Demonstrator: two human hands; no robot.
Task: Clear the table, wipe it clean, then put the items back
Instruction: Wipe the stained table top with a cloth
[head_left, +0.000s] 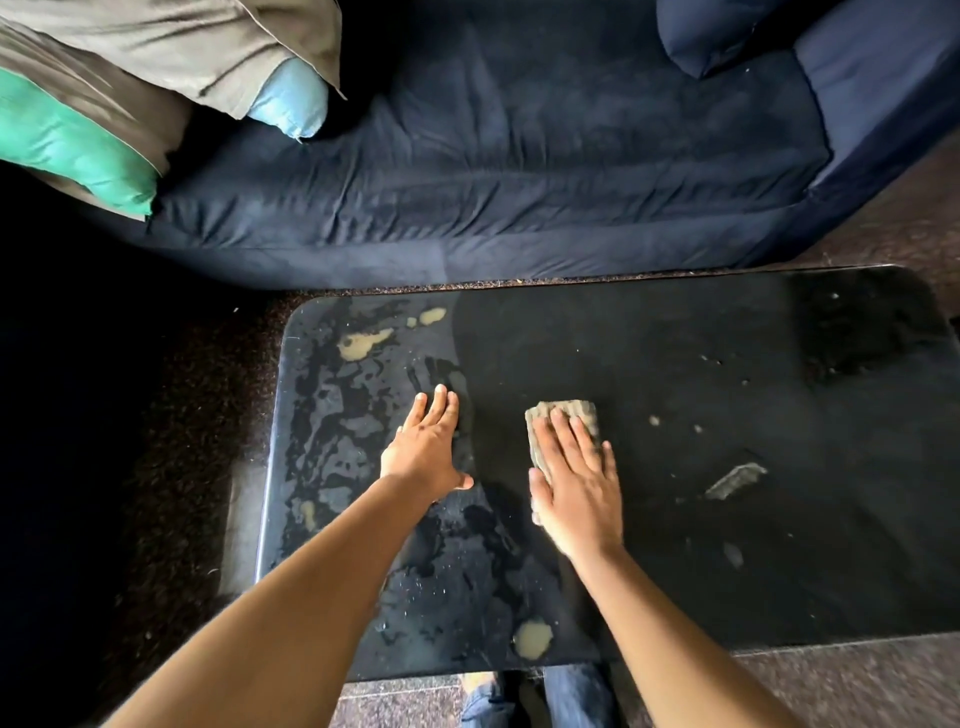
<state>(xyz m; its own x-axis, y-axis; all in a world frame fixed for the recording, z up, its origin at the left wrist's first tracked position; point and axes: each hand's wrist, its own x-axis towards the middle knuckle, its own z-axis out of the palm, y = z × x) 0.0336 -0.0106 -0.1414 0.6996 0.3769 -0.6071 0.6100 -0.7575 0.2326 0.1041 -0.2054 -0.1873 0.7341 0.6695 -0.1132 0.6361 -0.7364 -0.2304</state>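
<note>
A black glossy table fills the lower right of the head view, with worn pale patches and streaks on its left half. A folded grey-green cloth lies near the table's middle. My right hand presses flat on the cloth with straight fingers, covering its near part. To the cloth's left, my left hand rests flat on the bare tabletop, fingers straight and thumb out. No other items stand on the table.
A dark blue sofa runs along the table's far side, with grey, green and light blue cushions at its left end. Dark speckled carpet surrounds the table. My legs show at the near edge.
</note>
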